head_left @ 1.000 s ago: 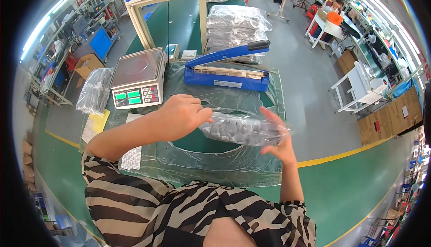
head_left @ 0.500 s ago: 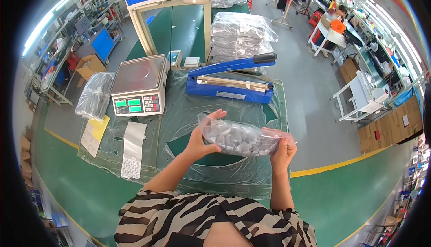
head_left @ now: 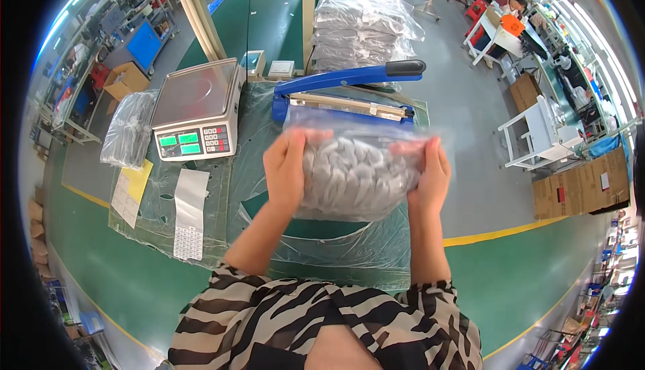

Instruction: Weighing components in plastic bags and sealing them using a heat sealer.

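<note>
A clear plastic bag (head_left: 359, 180) full of small grey pieces hangs between my two hands above the table. My left hand (head_left: 287, 168) grips its upper left corner, fingers closed on the film. At the upper right corner, my right hand (head_left: 432, 172) pinches the bag in the same way. The bag's top edge is smeared by motion and overlaps the front of a blue heat sealer (head_left: 342, 88). The sealer's arm, with its black handle, is raised over the pale sealing strip.
Left of the sealer stands a weighing scale (head_left: 198, 104) with lit green displays. Beside it lie a bagged grey bundle (head_left: 127, 131), a yellow sheet (head_left: 140, 180) and a strip of labels (head_left: 190, 215). Stacked bagged goods (head_left: 366, 30) rise behind the sealer. Another person (head_left: 514, 7) sits far right.
The bag has gone from lying sideways to hanging with its top edge up, nearer the sealer. My left hand has moved from its open hold to a closed grip on the top corner.
</note>
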`<action>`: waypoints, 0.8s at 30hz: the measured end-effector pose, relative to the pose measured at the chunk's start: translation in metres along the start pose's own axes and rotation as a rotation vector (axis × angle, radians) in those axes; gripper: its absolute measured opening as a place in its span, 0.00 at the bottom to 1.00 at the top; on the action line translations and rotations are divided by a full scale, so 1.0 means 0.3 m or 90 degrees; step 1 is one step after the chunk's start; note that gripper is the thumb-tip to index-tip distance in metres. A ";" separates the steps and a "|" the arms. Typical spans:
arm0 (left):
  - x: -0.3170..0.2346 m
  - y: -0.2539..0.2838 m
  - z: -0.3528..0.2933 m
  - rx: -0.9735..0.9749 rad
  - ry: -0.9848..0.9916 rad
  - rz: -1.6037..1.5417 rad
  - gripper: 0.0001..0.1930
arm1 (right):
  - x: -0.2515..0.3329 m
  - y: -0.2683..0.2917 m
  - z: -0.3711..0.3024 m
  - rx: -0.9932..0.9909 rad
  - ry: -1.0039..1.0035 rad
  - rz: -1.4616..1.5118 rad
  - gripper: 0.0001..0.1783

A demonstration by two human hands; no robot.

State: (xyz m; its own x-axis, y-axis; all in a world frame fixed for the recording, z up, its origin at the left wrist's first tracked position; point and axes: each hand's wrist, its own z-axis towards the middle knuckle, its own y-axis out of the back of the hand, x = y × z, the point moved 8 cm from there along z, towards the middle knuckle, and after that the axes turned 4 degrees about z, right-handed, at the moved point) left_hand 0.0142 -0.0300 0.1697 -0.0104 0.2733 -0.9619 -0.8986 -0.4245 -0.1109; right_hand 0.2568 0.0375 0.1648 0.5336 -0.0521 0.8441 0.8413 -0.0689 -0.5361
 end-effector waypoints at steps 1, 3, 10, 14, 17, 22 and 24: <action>0.000 -0.019 0.049 0.014 0.033 0.005 0.16 | -0.036 -0.004 0.056 0.041 -0.046 0.017 0.16; 0.092 -0.008 0.134 0.012 0.111 -0.047 0.16 | -0.147 -0.020 0.152 0.097 -0.101 0.047 0.16; 0.553 0.046 0.341 -0.066 0.351 -0.138 0.15 | -0.461 0.020 0.412 0.047 -0.215 0.017 0.19; 0.651 0.039 0.390 -0.108 0.382 -0.096 0.14 | -0.524 0.049 0.520 0.105 -0.175 -0.068 0.21; 0.700 0.032 0.408 -0.107 0.391 -0.084 0.13 | -0.542 0.060 0.565 0.109 -0.156 -0.113 0.20; 0.795 0.050 0.440 -0.148 0.401 -0.085 0.10 | -0.418 0.056 0.608 0.083 0.143 -0.709 0.18; 0.812 0.062 0.452 -0.181 0.391 -0.031 0.10 | -0.357 0.008 0.606 0.121 0.314 -0.754 0.17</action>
State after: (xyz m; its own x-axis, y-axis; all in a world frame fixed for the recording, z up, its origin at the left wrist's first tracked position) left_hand -0.0645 0.1456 -0.0328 0.3534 -0.2071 -0.9122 -0.7407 -0.6576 -0.1376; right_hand 0.2173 0.2241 0.0742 -0.5930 -0.4188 0.6877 0.7971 -0.1850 0.5748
